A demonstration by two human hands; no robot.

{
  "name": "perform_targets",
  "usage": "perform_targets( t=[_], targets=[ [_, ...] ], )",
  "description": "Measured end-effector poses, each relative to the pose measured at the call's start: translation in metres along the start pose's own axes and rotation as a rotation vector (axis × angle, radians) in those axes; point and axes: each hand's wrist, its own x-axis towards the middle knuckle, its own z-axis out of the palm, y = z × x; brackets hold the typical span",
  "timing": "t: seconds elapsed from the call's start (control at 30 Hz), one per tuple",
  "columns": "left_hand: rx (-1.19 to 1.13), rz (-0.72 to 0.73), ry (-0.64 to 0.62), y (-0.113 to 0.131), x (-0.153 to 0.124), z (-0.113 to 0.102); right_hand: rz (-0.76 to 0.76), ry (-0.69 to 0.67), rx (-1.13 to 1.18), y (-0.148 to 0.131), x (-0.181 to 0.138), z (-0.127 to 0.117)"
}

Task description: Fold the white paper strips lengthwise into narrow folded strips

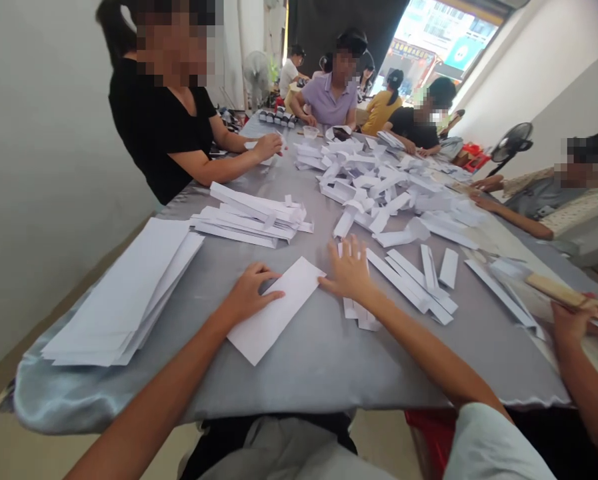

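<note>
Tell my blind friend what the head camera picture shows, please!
The person's left hand rests on a white paper sheet on a gray table, with the right hand beside it on paper strips. Co-workers sit around folded paper piles.

A rectangular white paper sheet (279, 313) lies flat and slanted on the grey cloth-covered desk (299, 380), its near corner pointing toward the near edge. Any fold in it is hard to make out from this angle. Just right of it, a small bunch of folded white paper strips (361, 317) sits in a low pile. Farther right, 5 or so long paper strips (411, 283) lie loosely fanned, some overlapping, all slanted.
</note>
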Motion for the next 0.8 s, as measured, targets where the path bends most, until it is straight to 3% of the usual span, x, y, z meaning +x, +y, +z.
perform_targets(
  t=[0.07, 0.13, 0.27, 0.47, 0.57, 0.67, 0.73, 0.8],
  targets=[
    [0.009, -0.008, -0.003, 0.001, 0.001, -0.001, 0.147, -0.161, 0.017, 0.031, -0.018, 0.006],
    [0.022, -0.006, -0.004, 0.001, 0.001, -0.002, 0.22, -0.226, 0.084, 0.056, -0.035, 0.011],
    [0.04, -0.003, -0.001, 0.0, 0.003, -0.002, 0.275, -0.175, 0.238, 0.09, -0.068, 0.023],
    [-0.025, 0.024, -0.009, 0.006, -0.002, -0.005, 0.296, -0.116, 0.315, 0.117, -0.101, 0.03],
    [-0.069, -0.066, 0.0, 0.011, -0.005, -0.005, 0.316, -0.084, 0.246, 0.123, -0.108, 0.023],
    [-0.175, -0.118, 0.072, 0.018, -0.007, -0.003, 0.379, 0.082, 0.157, 0.114, -0.107, 0.013],
    [-0.252, -0.149, 0.118, 0.023, -0.008, 0.0, 0.357, 0.216, 0.274, 0.097, -0.1, 0.008],
    [-0.355, -0.201, 0.132, 0.03, -0.008, 0.003, 0.277, 0.239, 0.569, 0.07, -0.091, 0.003]
  ],
)
